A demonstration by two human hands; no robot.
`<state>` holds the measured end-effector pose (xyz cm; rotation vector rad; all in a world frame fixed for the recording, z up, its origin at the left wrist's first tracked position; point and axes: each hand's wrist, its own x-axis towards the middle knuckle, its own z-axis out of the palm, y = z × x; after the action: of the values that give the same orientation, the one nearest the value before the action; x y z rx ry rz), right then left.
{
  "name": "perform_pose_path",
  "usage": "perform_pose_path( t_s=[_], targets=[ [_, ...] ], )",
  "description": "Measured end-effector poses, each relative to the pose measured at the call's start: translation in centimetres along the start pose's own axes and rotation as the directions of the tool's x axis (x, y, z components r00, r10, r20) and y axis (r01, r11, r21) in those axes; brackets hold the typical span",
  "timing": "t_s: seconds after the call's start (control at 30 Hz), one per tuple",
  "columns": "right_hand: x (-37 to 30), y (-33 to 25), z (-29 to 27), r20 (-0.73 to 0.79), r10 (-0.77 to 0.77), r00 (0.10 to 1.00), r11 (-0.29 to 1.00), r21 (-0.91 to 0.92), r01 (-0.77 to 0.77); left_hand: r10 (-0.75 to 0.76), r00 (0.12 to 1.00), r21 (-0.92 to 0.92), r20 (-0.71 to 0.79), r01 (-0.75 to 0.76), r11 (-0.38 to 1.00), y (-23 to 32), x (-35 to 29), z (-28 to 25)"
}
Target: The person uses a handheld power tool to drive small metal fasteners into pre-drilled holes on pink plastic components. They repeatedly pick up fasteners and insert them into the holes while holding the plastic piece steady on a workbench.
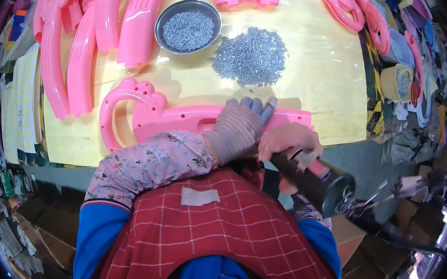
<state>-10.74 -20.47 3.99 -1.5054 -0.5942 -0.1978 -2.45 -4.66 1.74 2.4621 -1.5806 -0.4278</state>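
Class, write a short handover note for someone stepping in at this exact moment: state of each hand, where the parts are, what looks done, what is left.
Left hand: in a striped glove, pressing down on the pink plastic handle part lying flat on the table.
Right hand: bare, gripping the black powered screwdriver, held against the part's right end.
Screws: a loose pile beyond the part, more in the metal bowl.
More pink mouldings are stacked to the left and along the far edge.
Done: cannot tell which holes already hold screws.
Left: several holes in the part look open.
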Motion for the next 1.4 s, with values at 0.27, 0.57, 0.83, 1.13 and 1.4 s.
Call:
perform_pose_path(
  t_s=[0.27, 0.57, 0.83, 1.13, 1.4],
  targets=[
    [-1.2, -1.5, -0.3, -0.547, -0.132, 0.827, 0.94, 0.196, 0.28, 0.009, 0.989, 0.126, 0.146, -0.028, 0.992, -2.0, -1.9, -2.0],
    [-0.8, 1.9, -2.1, -0.49, 0.131, 0.862, 0.95, 0.31, 0.032, -0.001, 0.988, 0.221, 0.155, -0.034, 0.975, -1.9, -2.0, -2.7],
    [-3.1, 0.2, -1.9, -0.526, -0.123, 0.841, 0.931, 0.234, 0.282, -0.042, 0.982, 0.211, 0.183, 0.002, 0.977, -1.4, -1.6, -2.9],
    [-6.5, 0.6, 0.0, -0.41, 0.109, 0.906, 0.958, 0.285, 0.014, -0.012, 0.987, 0.172, 0.161, -0.016, 0.985, -1.0, -2.5, -2.7],
    [-2.4, 0.5, -8.7, -0.863, 0.249, 0.439, 0.958, 0.154, -0.241, 0.186, 0.976, 0.493, -0.111, -0.109, 0.863, -2.7, -3.7, -1.1]
  ],
)
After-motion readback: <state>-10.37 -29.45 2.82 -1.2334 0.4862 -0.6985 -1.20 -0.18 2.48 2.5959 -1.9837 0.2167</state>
